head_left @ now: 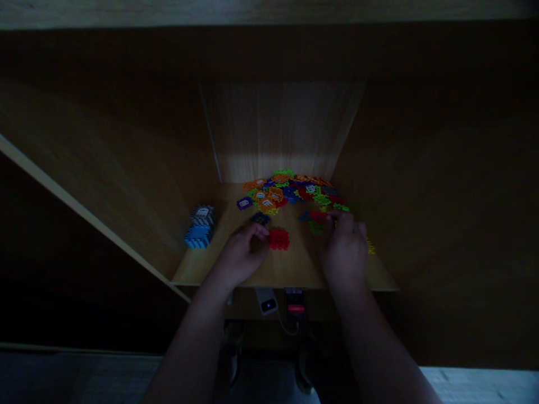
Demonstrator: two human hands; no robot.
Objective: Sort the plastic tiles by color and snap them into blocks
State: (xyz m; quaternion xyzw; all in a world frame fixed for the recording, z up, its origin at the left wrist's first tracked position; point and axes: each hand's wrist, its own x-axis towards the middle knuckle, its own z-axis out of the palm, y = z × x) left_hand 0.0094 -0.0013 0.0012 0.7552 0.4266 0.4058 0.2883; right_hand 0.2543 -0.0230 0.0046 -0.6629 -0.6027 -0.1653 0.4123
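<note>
My left hand (244, 253) is over the shelf, with thumb and fingertips closed at the left edge of a flat red interlocking plastic piece (279, 240). A dark blue piece (260, 218) lies just beyond those fingers. My right hand (346, 247) is closed with its fingertips together, beside another red piece (318, 216); what they grip, if anything, is hidden. Under and around that hand lie a green piece (315, 228) and a yellow piece (370, 245). Farther back spreads a pile of colourful interlocking pieces (275, 194) in orange, green, blue, red and purple.
On the shelf's left stand a light blue stack (199, 236) and a grey stack (202, 214) of pieces. Wooden side walls and a back panel (280, 129) enclose the shelf (252, 276). Below are a white device (266, 302) with a cable and a dark device (295, 303). The light is dim.
</note>
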